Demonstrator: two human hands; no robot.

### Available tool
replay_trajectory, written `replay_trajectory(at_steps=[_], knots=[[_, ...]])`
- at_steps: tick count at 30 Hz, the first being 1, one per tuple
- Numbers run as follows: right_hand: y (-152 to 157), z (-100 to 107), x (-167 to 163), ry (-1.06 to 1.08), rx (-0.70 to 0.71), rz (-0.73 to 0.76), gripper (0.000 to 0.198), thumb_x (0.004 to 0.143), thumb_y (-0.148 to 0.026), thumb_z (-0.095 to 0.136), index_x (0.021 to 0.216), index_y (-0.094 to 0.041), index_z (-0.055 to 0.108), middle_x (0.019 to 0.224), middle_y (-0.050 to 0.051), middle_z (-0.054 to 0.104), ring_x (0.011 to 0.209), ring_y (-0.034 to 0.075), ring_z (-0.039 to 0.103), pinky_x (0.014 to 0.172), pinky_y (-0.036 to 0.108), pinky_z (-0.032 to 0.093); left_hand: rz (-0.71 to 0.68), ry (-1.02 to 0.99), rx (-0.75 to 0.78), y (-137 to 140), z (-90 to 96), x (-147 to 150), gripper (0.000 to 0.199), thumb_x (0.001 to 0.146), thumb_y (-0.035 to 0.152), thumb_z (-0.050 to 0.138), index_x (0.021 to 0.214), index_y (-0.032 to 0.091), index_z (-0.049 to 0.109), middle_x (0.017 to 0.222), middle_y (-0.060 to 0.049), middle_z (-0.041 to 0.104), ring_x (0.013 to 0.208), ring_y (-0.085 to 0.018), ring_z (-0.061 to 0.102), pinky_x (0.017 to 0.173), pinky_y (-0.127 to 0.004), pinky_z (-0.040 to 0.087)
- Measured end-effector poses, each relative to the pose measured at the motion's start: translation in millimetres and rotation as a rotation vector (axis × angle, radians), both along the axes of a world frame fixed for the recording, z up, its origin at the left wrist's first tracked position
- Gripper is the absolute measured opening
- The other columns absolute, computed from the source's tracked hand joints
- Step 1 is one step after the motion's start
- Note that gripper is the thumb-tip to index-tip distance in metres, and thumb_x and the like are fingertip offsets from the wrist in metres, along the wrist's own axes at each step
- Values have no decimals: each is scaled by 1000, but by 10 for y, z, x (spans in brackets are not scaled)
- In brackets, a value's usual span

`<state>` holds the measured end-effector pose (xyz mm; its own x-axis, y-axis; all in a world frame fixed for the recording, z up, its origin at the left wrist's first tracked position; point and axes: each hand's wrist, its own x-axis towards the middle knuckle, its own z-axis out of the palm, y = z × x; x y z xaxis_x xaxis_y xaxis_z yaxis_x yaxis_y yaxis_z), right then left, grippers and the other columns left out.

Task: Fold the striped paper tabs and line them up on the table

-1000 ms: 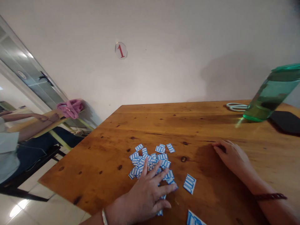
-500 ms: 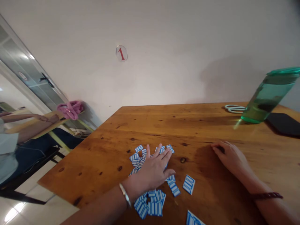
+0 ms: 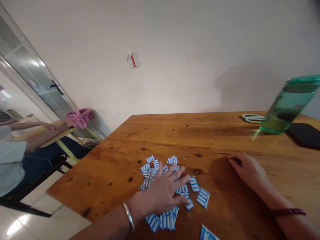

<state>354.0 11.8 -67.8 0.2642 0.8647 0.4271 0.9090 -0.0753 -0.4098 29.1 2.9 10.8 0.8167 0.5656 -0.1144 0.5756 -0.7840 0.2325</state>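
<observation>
My left hand, with a bangle at the wrist, lies palm down with fingers spread over a loose pile of small blue-and-white striped cards. It hides part of the pile. More cards overlap below the hand, near my side of the table. To the right of my fingertips, one card lies beside another single card. A further card is cut off by the bottom edge. My right hand rests on the tabletop, its fingers curled in and nothing visible in them.
The wooden table meets a white wall with a round "1" sign. At the back right stand a green bottle, a white coiled cable and a dark flat phone-like object. Another person's arm rests on a neighbouring table at left.
One card from the pile's upper right now lies nearer me, beside the single card. My left hand has shifted slightly toward me, fingers still spread. My right hand stays on the table.
</observation>
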Motion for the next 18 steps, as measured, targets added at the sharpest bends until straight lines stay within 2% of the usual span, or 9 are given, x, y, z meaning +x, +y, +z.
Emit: replay_trajectory(at_steps=[3, 6, 9, 12, 14, 18], knots=[[-4, -8, -6, -10, 4, 6, 24, 75, -33, 39, 75, -22, 60, 88, 10, 65, 83, 28, 59, 66, 39, 47, 249, 59, 133, 142, -114, -251, 68, 83, 62, 22, 139, 24, 21, 148, -9, 16, 135, -31, 9, 101, -64, 3], [-11, -5, -11, -23, 6, 1, 25, 76, -34, 39, 75, -22, 60, 87, 10, 65, 82, 27, 59, 65, 38, 47, 357, 124, 191, 190, -250, -444, 69, 83, 61, 21, 139, 19, 21, 147, -13, 17, 135, -31, 10, 101, -65, 5], [-15, 3, -12, -40, -2, -14, 24, 76, -33, 39, 74, -22, 60, 86, 9, 65, 81, 27, 59, 65, 37, 46, 388, 131, 215, 85, -339, -478, 71, 83, 62, 23, 140, 19, 20, 146, -14, 17, 134, -32, 10, 100, -66, 6], [-19, 18, -11, -53, -23, -24, 25, 77, -32, 38, 75, -22, 61, 88, 10, 65, 83, 27, 59, 65, 36, 46, 345, 106, 238, 0, -370, -380, 72, 82, 62, 23, 140, 20, 18, 147, -12, 18, 134, -33, 9, 99, -66, 5], [-23, 29, -11, -57, -28, -24, 25, 77, -32, 39, 75, -21, 62, 88, 10, 65, 84, 27, 59, 65, 36, 46, 347, 93, 262, 17, -366, -301, 72, 82, 63, 23, 140, 21, 19, 146, -12, 21, 134, -33, 9, 99, -67, 4], [-29, 36, -15, -59, -24, -17, 25, 77, -31, 38, 76, -22, 62, 89, 10, 65, 84, 26, 59, 66, 36, 46, 446, 91, 327, 96, -316, -249, 72, 82, 62, 23, 139, 18, 24, 146, -14, 21, 134, -34, 9, 99, -68, 4]])
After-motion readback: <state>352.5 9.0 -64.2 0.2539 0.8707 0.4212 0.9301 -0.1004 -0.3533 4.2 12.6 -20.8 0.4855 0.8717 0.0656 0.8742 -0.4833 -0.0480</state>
